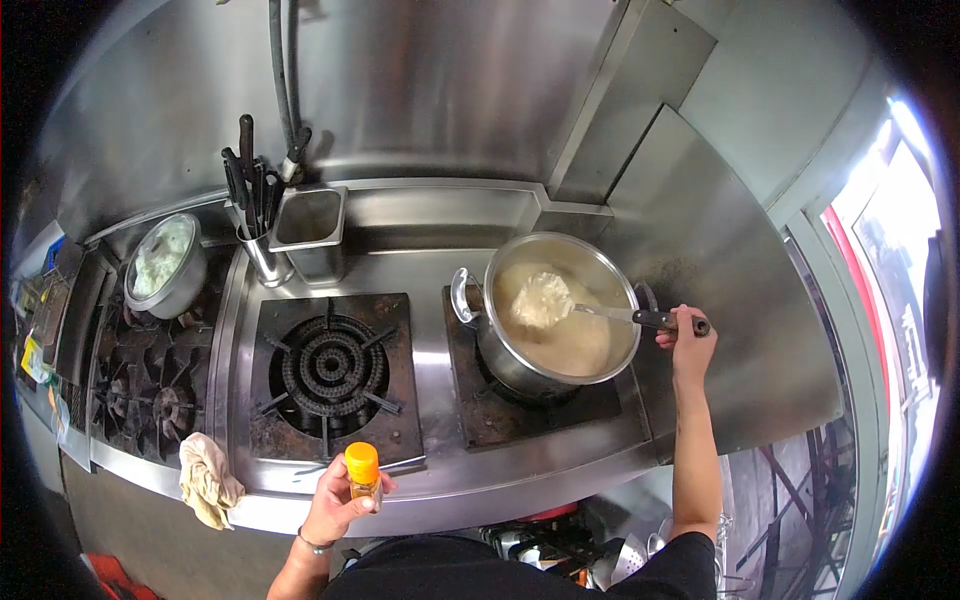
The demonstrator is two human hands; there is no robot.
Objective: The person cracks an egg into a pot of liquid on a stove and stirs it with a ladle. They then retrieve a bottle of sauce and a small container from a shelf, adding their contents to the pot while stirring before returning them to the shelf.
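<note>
My left hand (341, 500) is closed around a small spice jar (364, 474) with a yellow-orange cap, upright in front of the stove's edge. The cap looks fitted on. In my right hand (688, 338) is the black grip of a long-handled metal cooking utensil (606, 312). Its far end reaches over the rim into a large steel pot (535, 372) on the right burner. Cloudy, pale beige liquid (585, 345) stands in the pot. A whitish clump (541, 300) covers the utensil's end, so its exact shape is hidden.
A ridged burner (331, 364) sits left of the pot. Behind it stand a steel cup of knives (264, 260) and a square steel container (309, 219). A bowl with whitish contents (166, 262) rests on the far-left burners. A cloth (208, 481) hangs over the front edge.
</note>
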